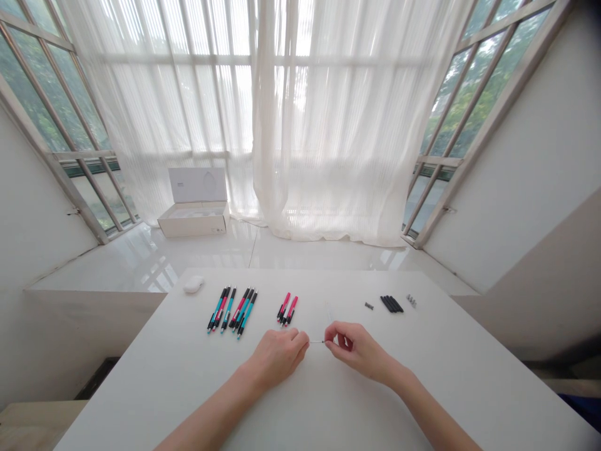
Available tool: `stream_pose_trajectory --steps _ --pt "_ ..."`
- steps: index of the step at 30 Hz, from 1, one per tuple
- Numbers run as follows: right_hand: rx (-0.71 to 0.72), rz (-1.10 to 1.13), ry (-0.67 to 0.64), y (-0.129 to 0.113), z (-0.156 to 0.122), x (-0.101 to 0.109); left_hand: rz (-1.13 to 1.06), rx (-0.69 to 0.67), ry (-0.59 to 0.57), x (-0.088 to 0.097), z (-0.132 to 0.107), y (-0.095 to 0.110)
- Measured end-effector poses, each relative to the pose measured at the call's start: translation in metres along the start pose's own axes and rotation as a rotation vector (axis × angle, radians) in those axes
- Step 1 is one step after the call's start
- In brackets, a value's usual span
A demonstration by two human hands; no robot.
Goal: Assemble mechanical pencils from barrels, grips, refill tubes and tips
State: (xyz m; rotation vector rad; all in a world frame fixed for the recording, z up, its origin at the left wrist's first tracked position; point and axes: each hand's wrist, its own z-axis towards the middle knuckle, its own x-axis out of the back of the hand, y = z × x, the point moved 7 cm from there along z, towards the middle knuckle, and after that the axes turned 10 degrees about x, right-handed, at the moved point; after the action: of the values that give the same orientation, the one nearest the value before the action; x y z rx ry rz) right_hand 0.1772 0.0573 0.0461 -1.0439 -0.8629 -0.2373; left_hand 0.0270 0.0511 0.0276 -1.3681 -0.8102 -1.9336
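Observation:
Both my hands rest on the white table [188, 376], fingers pinched towards each other. My left hand [279, 356] and my right hand [354, 347] hold the two ends of a thin pen refill [317, 342] between them. My right hand also seems to hold a pink pen part, mostly hidden. Just beyond lie two pink pens [287, 309], a thin clear refill [329, 311], and further left a row of several teal and pink pens [233, 309].
Black pen grips [391, 304], a small black part [369, 305] and small metal springs [411, 300] lie at the table's far right. A white earbud case [193, 284] sits far left. An open white box [195, 213] stands on the floor by the curtains.

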Motion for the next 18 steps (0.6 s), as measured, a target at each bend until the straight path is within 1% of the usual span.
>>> stream_pose_trajectory --steps 6,10,18 --pt "0.045 0.001 0.022 -0.003 0.001 -0.006 0.009 -0.025 -0.012 0.0 -0.001 0.001" --pt "0.079 0.012 0.03 -0.007 0.003 -0.014 0.031 -0.063 -0.013 0.001 -0.001 0.006" --pt "0.04 0.095 0.063 -0.002 0.002 -0.028 0.098 -0.111 -0.012 -0.001 -0.004 0.011"
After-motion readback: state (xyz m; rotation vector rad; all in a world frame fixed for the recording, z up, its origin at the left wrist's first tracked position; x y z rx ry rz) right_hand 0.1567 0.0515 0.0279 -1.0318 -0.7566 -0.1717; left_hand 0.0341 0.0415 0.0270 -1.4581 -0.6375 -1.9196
